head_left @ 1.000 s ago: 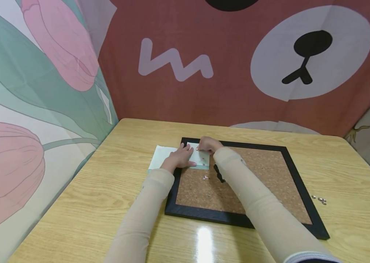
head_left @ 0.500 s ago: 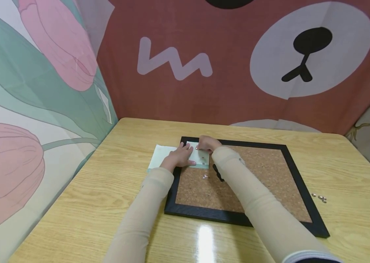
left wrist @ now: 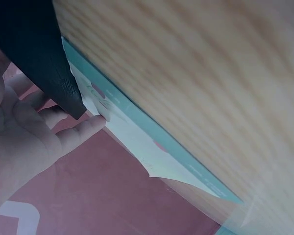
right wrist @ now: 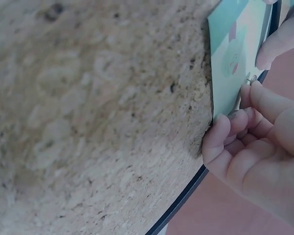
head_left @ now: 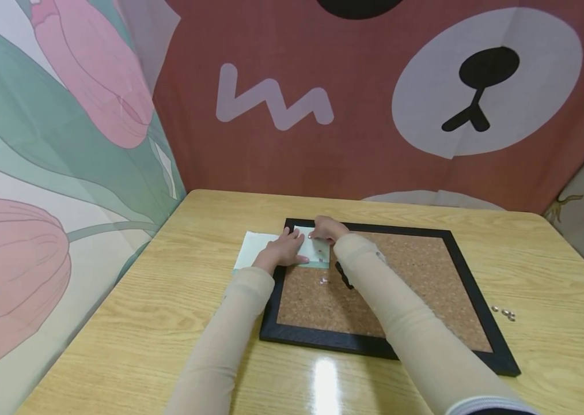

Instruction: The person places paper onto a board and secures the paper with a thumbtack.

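A small sheet of pale green paper lies on the upper left corner of a cork board. My left hand rests on the sheet with fingers spread, its wrist over the black frame. Near the sheet's top, my right hand pinches a metal thumbtack between thumb and forefinger, and its other fingers are curled. The tack stands against the paper; whether its point is in the cork I cannot tell. In the left wrist view, the left hand lies beside the black frame.
Another pale sheet or pad lies on the table partly under the left hand. Several thumbtacks lie right of the board. Small shiny bits and a black object, partly hidden by the right sleeve, sit on the cork.
Both hands keep their places on the sheet, and the right fingers stay at the tack. Only the head view shifts slightly.
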### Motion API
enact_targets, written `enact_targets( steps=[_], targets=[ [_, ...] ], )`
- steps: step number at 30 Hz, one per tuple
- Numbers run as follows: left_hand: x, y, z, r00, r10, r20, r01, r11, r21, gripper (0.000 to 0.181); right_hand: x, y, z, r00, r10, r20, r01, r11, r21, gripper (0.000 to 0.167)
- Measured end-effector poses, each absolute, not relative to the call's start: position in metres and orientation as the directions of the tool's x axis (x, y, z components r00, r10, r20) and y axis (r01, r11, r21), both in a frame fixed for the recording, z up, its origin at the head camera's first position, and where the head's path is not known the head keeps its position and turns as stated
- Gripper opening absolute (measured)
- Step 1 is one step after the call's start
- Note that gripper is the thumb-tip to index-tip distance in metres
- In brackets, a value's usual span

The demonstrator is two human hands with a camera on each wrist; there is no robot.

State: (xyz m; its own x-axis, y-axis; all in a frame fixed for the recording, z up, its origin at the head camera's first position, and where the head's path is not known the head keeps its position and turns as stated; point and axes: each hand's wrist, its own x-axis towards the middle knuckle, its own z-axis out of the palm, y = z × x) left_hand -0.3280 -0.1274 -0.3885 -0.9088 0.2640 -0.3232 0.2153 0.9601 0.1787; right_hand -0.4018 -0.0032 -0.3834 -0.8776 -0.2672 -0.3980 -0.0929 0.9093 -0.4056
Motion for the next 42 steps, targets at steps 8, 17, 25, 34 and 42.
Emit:
enact_targets(
  steps=[8,17,25,34,42],
  targets=[
    [-0.327,-0.125,-0.388,-0.908,0.268,-0.321,0.216,0.958,0.188,0.070,-0.394,-0.002,-0.383,-0.891,-0.289,-0.349,-0.124,0.896,-0.427,0.015],
    [-0.328,-0.124,-0.389,-0.910,0.262,-0.320,0.210,0.959,0.189,0.070,-0.393,-0.003,-0.382,-0.905,-0.264,-0.333,-0.106,0.899,-0.425,0.016],
    [-0.329,-0.124,-0.390,-0.914,0.256,-0.317,0.200,0.960,0.199,0.071,-0.395,-0.004,-0.386,-0.919,-0.251,-0.306,-0.112,0.907,-0.406,0.019],
    [-0.327,-0.124,-0.391,-0.907,0.265,-0.328,0.209,0.958,0.198,0.070,-0.388,0.005,-0.390,-0.907,-0.378,-0.187,-0.288,0.879,-0.381,0.022],
    [-0.327,-0.129,-0.390,-0.910,0.270,-0.315,0.222,0.958,0.181,0.070,-0.370,0.013,-0.375,-0.865,-0.488,-0.117,-0.430,0.841,-0.328,0.024]
  ],
)
